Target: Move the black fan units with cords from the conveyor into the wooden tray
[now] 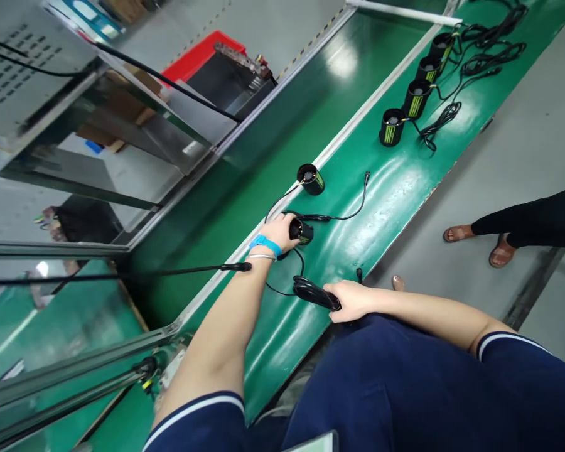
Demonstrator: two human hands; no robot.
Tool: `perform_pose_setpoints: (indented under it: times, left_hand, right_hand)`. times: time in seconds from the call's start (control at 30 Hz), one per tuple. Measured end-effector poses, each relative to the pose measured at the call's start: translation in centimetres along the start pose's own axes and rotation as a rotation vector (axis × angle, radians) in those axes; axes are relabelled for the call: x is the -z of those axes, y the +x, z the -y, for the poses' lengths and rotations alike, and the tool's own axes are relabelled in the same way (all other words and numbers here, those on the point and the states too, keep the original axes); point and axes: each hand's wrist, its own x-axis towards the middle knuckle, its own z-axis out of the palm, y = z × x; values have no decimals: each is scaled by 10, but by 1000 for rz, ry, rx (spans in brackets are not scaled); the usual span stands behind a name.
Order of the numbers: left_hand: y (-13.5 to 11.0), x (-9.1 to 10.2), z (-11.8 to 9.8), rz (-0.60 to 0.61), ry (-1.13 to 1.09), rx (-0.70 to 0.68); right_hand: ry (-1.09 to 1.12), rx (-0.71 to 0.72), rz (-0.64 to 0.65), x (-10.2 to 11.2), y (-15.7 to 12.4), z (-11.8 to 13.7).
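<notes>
Black can (305,233) with green markings is at the green bench's (358,238) rail side, near the white rail (381,92); left hand (281,232) has its grip closed on the can's near side, blue wristband (265,243) on that wrist (can partly hidden by the fingers, so tilt is hard to tell). Right hand (351,300) grips a coiled cable (313,293) by one end of the loops, over the bench's near edge. Thin lead runs from the coil up toward the held can. Another can (311,181) stands just beyond the left hand, by the rail; a loose plug (367,176) lies to its right on a curved lead. Second plug (359,274) is near the right hand. Farther along, a row of four cans (415,100) stands on the bench, cables (440,122) bunched to their right. Person in black trousers (537,218) and brown sandals (501,252) stands at right; red bin (202,53) upper left, past the bench.
</notes>
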Motion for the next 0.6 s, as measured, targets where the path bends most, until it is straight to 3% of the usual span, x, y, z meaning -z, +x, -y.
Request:
perform_pose_setpoints:
  times: [0.07, 0.13, 0.2, 0.3, 0.4, 0.6]
  left_hand:
    - [-4, -2, -1, 17, -9, -125]
    - [-10, -8, -3, -68, -96, -155]
    - [-17, -16, -5, -230, -194, -76]
    - [-25, -25, -12, -374, -211, 190]
    - [-23, -31, -17, -355, -141, 364]
    - [-4, -32, -12, -212, -141, 205]
  right_hand:
    - [-30, 21, 13, 2, -3, -1]
    - [-82, 73, 45, 4, -6, 0]
    - [-148, 136, 102, 6, -8, 5]
    - [-246, 205, 201, 4, -12, 15]
    - [-326, 251, 260, -1, -15, 25]
    - [-354, 270, 283, 4, -31, 31]
